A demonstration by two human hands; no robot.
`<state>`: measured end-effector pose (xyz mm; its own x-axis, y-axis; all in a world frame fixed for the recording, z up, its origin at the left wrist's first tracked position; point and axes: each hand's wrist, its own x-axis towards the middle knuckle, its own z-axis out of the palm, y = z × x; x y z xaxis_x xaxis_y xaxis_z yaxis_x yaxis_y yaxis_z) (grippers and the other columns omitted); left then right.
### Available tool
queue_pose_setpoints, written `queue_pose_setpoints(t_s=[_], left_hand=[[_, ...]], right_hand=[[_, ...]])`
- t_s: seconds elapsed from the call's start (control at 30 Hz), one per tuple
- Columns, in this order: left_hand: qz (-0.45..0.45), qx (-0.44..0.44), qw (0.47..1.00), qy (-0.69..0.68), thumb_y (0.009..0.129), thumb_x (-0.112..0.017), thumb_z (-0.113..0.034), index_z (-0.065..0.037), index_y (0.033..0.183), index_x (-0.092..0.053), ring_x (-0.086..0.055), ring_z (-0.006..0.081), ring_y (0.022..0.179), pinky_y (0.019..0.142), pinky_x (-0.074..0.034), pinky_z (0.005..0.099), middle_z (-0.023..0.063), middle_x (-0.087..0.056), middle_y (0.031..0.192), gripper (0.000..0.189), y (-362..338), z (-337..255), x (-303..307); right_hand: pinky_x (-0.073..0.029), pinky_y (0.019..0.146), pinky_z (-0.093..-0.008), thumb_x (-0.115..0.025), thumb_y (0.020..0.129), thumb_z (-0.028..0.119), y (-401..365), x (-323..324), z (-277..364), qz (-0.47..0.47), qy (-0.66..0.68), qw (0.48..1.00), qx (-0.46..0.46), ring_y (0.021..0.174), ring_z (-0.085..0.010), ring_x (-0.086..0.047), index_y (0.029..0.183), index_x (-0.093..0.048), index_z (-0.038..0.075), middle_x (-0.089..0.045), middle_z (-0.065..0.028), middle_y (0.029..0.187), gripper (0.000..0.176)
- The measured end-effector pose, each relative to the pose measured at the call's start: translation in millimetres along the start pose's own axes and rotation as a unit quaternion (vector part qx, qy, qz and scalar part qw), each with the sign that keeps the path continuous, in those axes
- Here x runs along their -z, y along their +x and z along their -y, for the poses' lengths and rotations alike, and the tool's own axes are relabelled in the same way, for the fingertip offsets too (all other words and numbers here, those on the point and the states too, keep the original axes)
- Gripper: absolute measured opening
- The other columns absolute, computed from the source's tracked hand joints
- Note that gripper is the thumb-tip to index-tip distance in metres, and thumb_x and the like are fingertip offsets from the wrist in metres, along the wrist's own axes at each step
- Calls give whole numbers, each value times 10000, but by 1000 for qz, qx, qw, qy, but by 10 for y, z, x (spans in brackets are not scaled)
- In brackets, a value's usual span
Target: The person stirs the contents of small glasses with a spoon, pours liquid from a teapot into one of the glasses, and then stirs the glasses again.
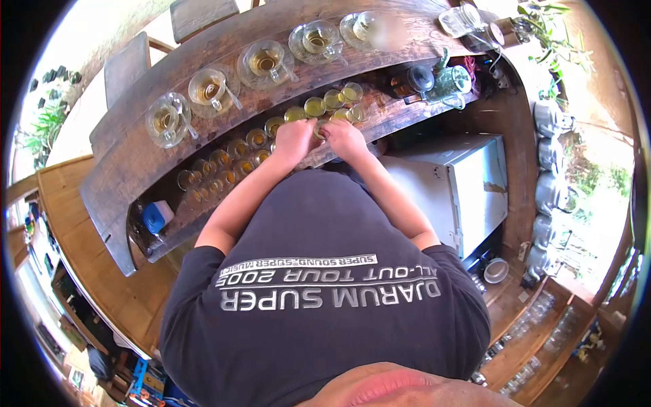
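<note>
Two hands at one small glass beside two rows of filled glasses

The left hand (296, 140) and the right hand (344, 139) meet at a small glass (321, 129), toward the right end of the glasses on the lower shelf (382, 102). The right hand's fingers are pinched on it; the left hand's fingertips are against its left side, though whether they grip it I cannot tell.

The near row (244, 167) is partly covered by the hands, so its count is uncertain; five glasses show left of them and two right. The far row (256, 138) has about ten, amber at left and yellower at right. At the shelf's left end sits one blue-and-white container (157, 216); at its right stand one press pot (419, 78) and one green glass jug (451, 80). Beyond, five cups on saucers (264, 60) line the upper level, and one clear jar (458, 22) lies at the far right.

The curved wooden counter (129, 152) is dark and worn. Near right is a white appliance (471, 186), with metal kettles (548, 190) further right. Two chairs (127, 69) stand beyond the counter; greenery (49, 127) shows far left.
</note>
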<state>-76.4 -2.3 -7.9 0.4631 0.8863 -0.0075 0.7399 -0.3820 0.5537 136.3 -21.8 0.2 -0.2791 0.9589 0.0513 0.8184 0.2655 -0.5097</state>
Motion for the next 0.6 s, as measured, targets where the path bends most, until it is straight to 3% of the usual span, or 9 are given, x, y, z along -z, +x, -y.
queue_pose_setpoints(t_s=[0.07, 0.23, 0.3, 0.43, 0.53, 0.6], left_hand=[[-19, -1, 1000, 13, 821, -972, -397, -72, 1207, -793, -822, 398, 897, 762, -645, 522, 160, -828, 982, 535, -9, -51, 49], [20, 22, 998, 54, 850, -945, -488, -69, 1416, -773, -832, 353, 998, 828, -656, 492, 139, -841, 1080, 725, 7, -155, 91], [3, 13, 999, 53, 839, -953, -487, -64, 1406, -772, -828, 359, 1006, 840, -653, 491, 141, -839, 1090, 730, 3, -163, 67], [-34, -4, 999, 35, 810, -981, -464, -55, 1392, -763, -811, 372, 1048, 882, -643, 489, 152, -830, 1149, 744, -9, -245, 112], [-23, 24, 999, 41, 794, -997, -443, -53, 1393, -755, -801, 379, 1067, 892, -639, 491, 157, -821, 1188, 754, -18, -335, 186], [-40, 5, 998, 47, 796, -996, -445, -59, 1396, -756, -798, 376, 1072, 897, -639, 489, 150, -819, 1200, 753, -58, -265, 103]], right_hand=[[-623, 899, -511, -735, 1050, 259, -55, 37, -26, 17, 13, 1000, 9, 1048, -375, -757, 1027, -812, 124, -793, -105, 1003, 157], [-625, 871, -501, -767, 1046, 233, -236, 744, 233, -85, 76, 993, 20, 1009, -359, -756, 1027, -813, 106, -799, -90, 1003, 136], [-623, 860, -502, -794, 1031, 188, -322, 831, 231, -120, 107, 987, 26, 983, -356, -760, 1031, -816, 91, -804, -89, 1002, 100], [-621, 871, -500, -796, 1036, 187, -458, 677, -43, -102, 122, 987, -1, 980, -373, -763, 1062, -829, 76, -809, -111, 1012, 119], [-619, 919, -468, -796, 1073, 224, -517, 760, -231, -115, 229, 964, -66, 1019, -406, -774, 1116, -829, 14, -815, -185, 1048, 218], [-619, 941, -427, -800, 1091, 218, -590, 976, -320, -120, 278, 946, -113, 1048, -335, -798, 1142, -824, -14, -831, -175, 1060, 239]])
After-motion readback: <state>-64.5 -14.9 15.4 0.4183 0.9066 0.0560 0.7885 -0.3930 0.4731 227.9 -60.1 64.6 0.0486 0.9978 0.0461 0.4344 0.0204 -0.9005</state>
